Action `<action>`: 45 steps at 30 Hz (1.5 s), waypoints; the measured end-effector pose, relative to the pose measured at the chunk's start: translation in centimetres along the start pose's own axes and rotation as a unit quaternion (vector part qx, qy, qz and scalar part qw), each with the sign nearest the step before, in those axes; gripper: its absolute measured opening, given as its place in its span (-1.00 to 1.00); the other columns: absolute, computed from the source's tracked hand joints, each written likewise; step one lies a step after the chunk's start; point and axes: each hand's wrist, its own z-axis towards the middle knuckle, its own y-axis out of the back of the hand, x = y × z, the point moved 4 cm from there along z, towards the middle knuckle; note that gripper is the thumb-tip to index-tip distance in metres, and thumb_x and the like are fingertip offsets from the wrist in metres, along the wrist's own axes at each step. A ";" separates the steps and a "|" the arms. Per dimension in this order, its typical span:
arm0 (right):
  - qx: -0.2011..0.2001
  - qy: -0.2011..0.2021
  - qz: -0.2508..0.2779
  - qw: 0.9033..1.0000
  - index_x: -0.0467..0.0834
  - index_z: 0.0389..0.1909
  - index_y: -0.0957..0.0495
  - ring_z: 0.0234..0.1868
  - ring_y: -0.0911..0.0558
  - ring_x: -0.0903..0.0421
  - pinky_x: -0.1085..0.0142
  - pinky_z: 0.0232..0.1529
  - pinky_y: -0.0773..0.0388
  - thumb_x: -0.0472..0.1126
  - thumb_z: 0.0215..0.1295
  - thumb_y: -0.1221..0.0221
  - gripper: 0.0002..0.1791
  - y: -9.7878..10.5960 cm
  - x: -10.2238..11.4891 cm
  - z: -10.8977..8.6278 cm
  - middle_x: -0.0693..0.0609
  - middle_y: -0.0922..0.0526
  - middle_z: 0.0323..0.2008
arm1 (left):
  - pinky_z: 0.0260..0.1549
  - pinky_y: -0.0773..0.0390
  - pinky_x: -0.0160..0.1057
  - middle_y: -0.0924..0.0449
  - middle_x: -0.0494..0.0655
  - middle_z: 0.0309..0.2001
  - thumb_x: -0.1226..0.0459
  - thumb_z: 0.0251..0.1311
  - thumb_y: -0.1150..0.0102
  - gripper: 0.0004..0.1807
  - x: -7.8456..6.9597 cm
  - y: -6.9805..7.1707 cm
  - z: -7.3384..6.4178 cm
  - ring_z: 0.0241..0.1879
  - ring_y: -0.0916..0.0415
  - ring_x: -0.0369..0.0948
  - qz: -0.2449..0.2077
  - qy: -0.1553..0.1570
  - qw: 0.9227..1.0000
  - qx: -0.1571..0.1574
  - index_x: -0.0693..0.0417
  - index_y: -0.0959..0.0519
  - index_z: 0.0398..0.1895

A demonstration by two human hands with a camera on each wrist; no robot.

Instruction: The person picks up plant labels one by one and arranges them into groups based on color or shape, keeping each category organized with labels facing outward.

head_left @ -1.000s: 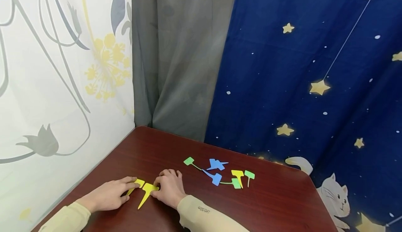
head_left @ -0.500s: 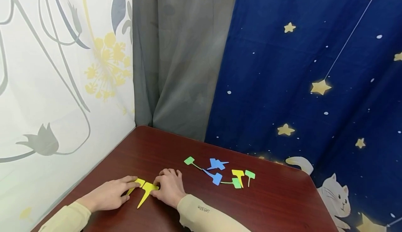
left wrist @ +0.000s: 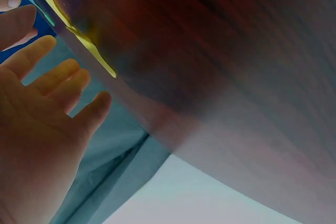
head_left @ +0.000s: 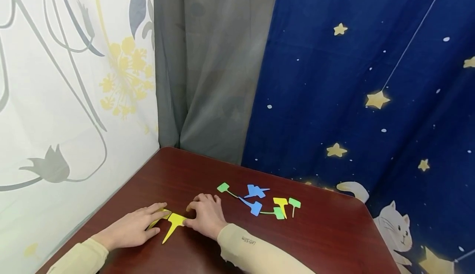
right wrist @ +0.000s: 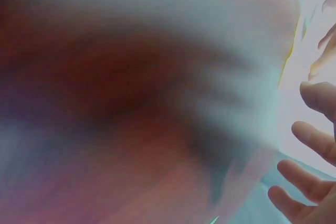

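Two yellow T-shaped plant labels lie side by side near the front left of the table in the head view. My left hand (head_left: 130, 228) rests over the left yellow plant label (head_left: 166, 216), its spread fingers covering part of it. The right yellow plant label (head_left: 176, 220) lies flat, stem toward me. Beside its right edge is my right hand (head_left: 208, 218), thumb tip at the edge and fingers loosely bent; whether the thumb touches it, I cannot tell. Both wrist views show fingers apart, and a yellow strip (left wrist: 97, 59) appears edge-on in the left one.
Farther right on the dark red table (head_left: 326, 233) lie blue plant labels (head_left: 255, 209), green plant labels (head_left: 223, 187) and another yellow plant label (head_left: 280, 202), some overlapping. A white patterned curtain (head_left: 74, 113) borders the left edge; grey and blue curtains (head_left: 319, 101) hang behind.
My right hand has shifted slightly right, its fingers drawing off the right yellow label's edge. The left hand's fingers have spread and moved slightly over the left label. Both labels stay put.
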 end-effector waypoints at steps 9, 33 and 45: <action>0.035 0.011 -0.016 0.999 0.22 -0.05 -0.72 0.12 -0.46 0.10 -0.25 0.32 -0.17 0.17 0.28 -0.33 -0.73 1.3 -6.2 -2.6 0.19 -0.55 0.01 | 0.12 -0.49 0.14 -0.38 0.03 0.39 0.08 0.38 -0.20 -0.47 -1.3 -1.3 0.5 0.31 -0.42 0.07 -0.010 -0.006 1.000 0.021 0.01 -0.50 0.37; -0.006 -0.007 -0.084 0.996 0.03 0.00 -0.72 0.09 -0.50 -0.05 -0.31 0.22 -0.24 -0.04 0.30 -0.33 -0.72 6.1 -20.6 -8.8 0.06 -0.60 -0.04 | 0.04 -0.57 0.06 -0.42 -0.04 0.38 0.18 0.38 -0.20 -0.57 -2.4 -1.8 1.3 0.33 -0.40 -0.04 0.020 -0.051 0.998 0.029 0.00 -0.59 0.28; 0.026 -0.073 -0.082 0.994 -0.01 0.05 -0.71 0.09 -0.48 -0.04 -0.16 0.14 -0.33 -0.08 0.26 -0.35 -0.66 9.4 -26.9 -11.2 0.05 -0.59 -0.01 | -0.01 -0.60 0.02 -0.47 -0.06 0.34 0.21 0.29 -0.28 -0.57 -2.7 -1.7 1.5 0.29 -0.44 -0.07 0.050 -0.067 0.996 0.013 -0.01 -0.62 0.23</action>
